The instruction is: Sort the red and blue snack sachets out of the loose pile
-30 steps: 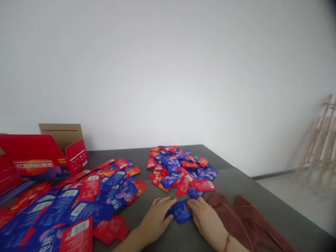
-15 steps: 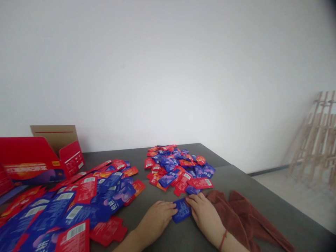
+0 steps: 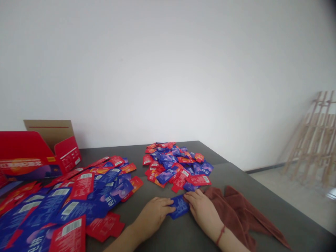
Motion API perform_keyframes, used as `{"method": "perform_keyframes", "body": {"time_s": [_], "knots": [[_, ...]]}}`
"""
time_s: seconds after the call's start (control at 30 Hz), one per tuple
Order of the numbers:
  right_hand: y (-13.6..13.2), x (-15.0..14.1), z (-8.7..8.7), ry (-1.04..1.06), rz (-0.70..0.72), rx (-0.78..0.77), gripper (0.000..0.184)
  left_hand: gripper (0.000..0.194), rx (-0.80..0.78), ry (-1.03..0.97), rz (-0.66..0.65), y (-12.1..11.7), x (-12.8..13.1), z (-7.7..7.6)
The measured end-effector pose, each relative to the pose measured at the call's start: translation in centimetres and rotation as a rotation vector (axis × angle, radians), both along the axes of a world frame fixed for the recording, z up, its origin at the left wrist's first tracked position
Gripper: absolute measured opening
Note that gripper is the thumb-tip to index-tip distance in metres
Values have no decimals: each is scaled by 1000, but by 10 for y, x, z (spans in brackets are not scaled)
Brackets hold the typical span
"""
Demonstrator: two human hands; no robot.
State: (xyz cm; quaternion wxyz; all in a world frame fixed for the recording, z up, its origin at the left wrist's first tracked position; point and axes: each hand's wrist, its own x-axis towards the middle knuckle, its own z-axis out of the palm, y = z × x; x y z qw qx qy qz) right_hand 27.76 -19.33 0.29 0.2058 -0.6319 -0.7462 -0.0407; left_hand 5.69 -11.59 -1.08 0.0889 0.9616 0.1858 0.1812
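A small blue packet (image 3: 180,206) lies on the dark grey table (image 3: 162,154) between my two hands. My left hand (image 3: 153,214) rests flat at its left edge, fingers stretched onto it. My right hand (image 3: 202,210) lies at its right edge, fingertips pressing the packet; a red string circles that wrist. Just beyond the packet spreads a pile of small red and blue packets (image 3: 175,166).
A heap of flat red and blue carton blanks (image 3: 65,199) covers the left of the table. An open red box (image 3: 36,154) stands at the far left. A brown cloth (image 3: 236,210) lies right of my right hand. Wooden easels (image 3: 312,140) lean on the wall.
Both hands have stayed on the blue packet, nudging it slightly. The view has shifted a little to the right.
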Motion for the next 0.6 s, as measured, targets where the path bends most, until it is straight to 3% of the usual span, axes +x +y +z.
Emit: {"method": "perform_keyframes", "body": {"time_s": [0.17, 0.33, 0.6], "knots": [[12, -18, -1, -38, 88, -20, 31, 34, -3, 10, -7, 0, 1, 2], [4, -28, -1, -10, 206, -17, 26, 34, -14, 12, -31, -3, 3, 9], [2, 5, 2, -44, -74, -49, 33, 37, -22, -3, -3, 0, -1, 4]]}}
